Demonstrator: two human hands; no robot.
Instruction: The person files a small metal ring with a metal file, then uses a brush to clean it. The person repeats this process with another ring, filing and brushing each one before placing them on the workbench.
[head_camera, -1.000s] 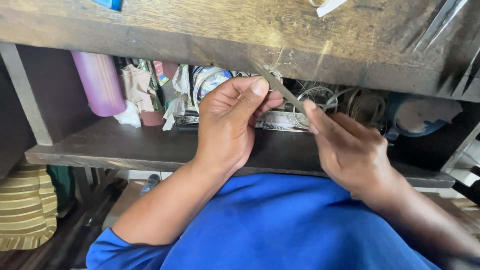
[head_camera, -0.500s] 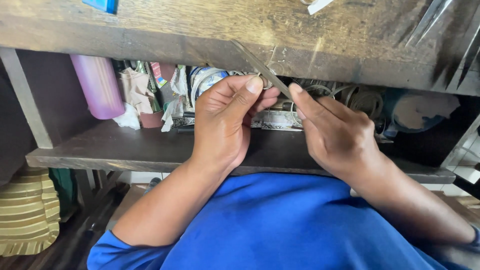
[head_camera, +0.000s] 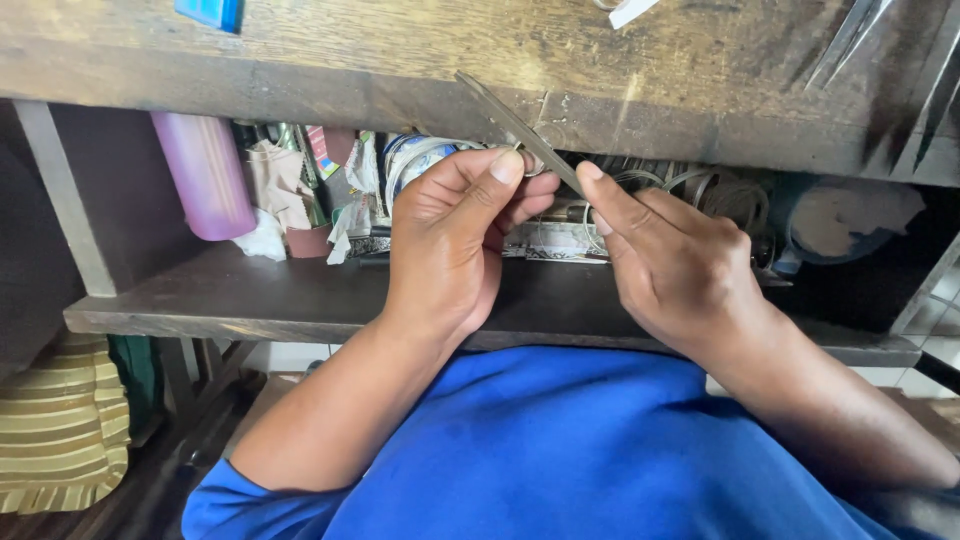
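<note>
My left hand (head_camera: 455, 235) pinches a small metal ring (head_camera: 527, 160) between thumb and fingertips, just under the edge of a worn wooden workbench (head_camera: 400, 70). My right hand (head_camera: 675, 265) grips a thin flat metal file (head_camera: 515, 125), with the index finger stretched along it. The file slants up to the left, its blade lying against the small ring and its tip over the bench edge. Both hands are close together, almost touching, above my blue shirt (head_camera: 540, 450).
A dark shelf (head_camera: 240, 300) under the bench holds a pink bottle (head_camera: 205, 175), crumpled paper, wire coils (head_camera: 700, 190) and a round tin (head_camera: 850, 220). A yellow ribbed object (head_camera: 60, 430) lies low at the left. Metal tools (head_camera: 860, 30) rest on the bench top right.
The file has slid up and to the left across the small ring, its tip now over the bench edge. My right hand followed it; my left hand stayed in place.
</note>
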